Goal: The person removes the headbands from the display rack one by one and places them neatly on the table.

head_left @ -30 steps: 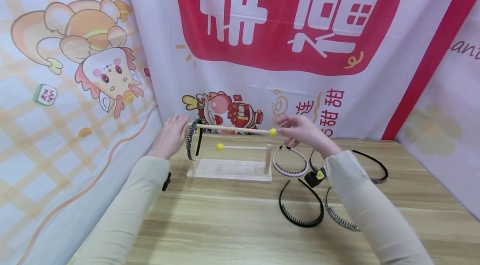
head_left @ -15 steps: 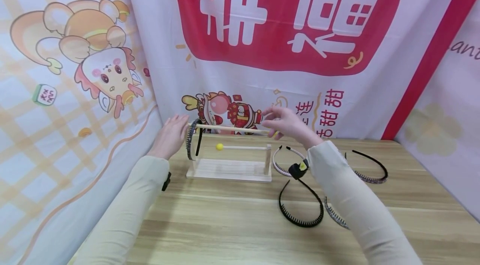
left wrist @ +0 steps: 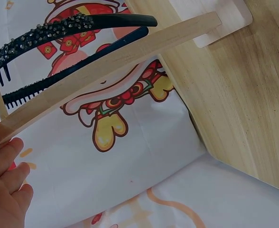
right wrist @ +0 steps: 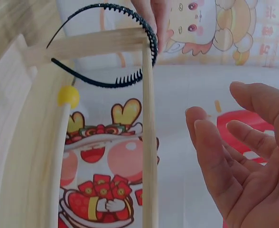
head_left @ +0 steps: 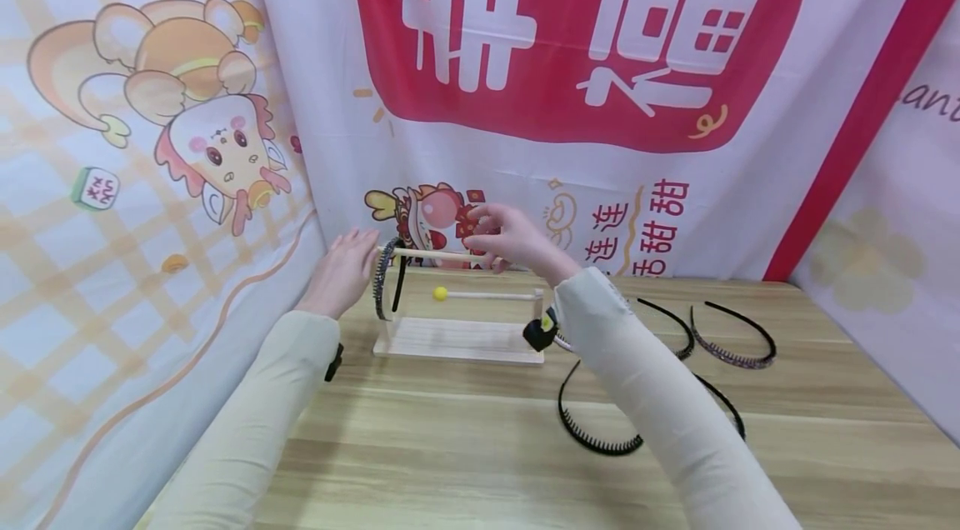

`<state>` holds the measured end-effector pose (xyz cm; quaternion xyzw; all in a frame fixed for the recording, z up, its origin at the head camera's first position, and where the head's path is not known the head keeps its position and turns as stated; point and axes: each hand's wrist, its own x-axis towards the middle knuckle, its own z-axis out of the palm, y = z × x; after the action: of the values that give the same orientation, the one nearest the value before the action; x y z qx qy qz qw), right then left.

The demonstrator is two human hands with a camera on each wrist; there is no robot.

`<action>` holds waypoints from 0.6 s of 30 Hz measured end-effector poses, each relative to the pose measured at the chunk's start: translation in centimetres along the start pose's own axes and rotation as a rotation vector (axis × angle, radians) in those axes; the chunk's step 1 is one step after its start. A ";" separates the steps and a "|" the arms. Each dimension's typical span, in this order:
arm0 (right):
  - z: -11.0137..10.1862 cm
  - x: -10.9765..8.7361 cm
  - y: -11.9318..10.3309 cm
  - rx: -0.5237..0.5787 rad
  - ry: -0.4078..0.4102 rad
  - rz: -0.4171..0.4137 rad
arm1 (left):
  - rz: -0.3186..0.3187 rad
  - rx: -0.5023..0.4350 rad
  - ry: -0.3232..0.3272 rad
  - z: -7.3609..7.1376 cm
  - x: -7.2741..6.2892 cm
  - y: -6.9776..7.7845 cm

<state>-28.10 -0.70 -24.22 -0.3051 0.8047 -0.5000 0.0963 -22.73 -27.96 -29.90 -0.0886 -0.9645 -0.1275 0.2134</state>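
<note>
A small wooden stand carries two rods. From the left end of its upper rod hangs a dark, glittery headband, whose comb teeth show in the left wrist view. My left hand holds the top of the stand's left post, its fingers right at the wood beside the headband. Over the right part of the upper rod is my right hand, empty, with fingers apart and loosely bent in the right wrist view. It covers the rod's right end in the head view.
Below, the lower rod ends in a yellow ball. On the table right of the stand lie several headbands, among them a black headband and a glittery headband; my right sleeve partly hides others. Printed cloth hangs behind.
My right hand has moved left along the upper rod, from its yellow end ball toward the middle. The left hand and the hanging headband stay in place.
</note>
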 end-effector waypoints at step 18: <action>5.1 3.0 -0.8 0.080 -0.043 0.021 | -0.004 0.000 -0.009 -0.1 -0.1 0.2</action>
<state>-27.81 -6.45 -25.53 -0.3030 0.7850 -0.5243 0.1310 -22.59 -27.85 -29.80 -0.0873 -0.9657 -0.1275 0.2088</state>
